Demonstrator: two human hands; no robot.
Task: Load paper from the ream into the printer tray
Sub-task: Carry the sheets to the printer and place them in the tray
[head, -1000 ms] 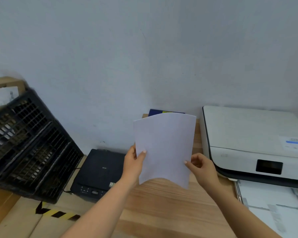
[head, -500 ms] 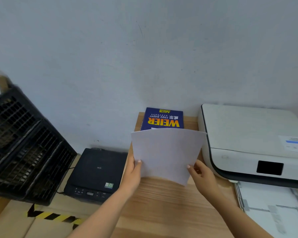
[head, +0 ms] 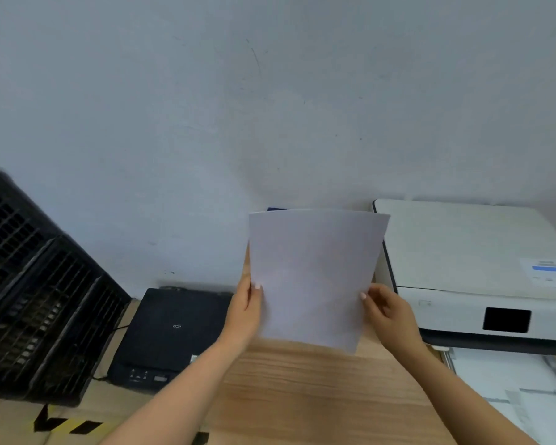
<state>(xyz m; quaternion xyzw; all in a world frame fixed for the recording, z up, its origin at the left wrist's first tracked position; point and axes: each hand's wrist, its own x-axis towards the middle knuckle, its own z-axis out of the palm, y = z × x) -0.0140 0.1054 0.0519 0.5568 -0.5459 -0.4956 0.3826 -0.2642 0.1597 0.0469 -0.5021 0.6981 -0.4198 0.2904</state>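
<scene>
I hold a stack of white paper (head: 312, 277) upright above the wooden table (head: 296, 390). My left hand (head: 246, 311) grips its left edge and my right hand (head: 387, 311) pinches its right edge. The sheets hide nearly all of the blue ream (head: 276, 209) behind them; only a dark blue corner shows at the wall. The white printer (head: 469, 268) stands to the right, and its pulled-out paper tray (head: 507, 390) lies below it at the lower right, with white sheets in it.
A small black printer (head: 170, 335) sits lower down to the left of the table. A black plastic crate (head: 36, 300) leans at the far left. Cardboard with black and yellow tape (head: 65, 425) lies below it. The wall is close behind.
The paper has been raised and turned more upright, and it now covers the blue ream that showed half a second ago. Both hands keep their grip on its side edges.
</scene>
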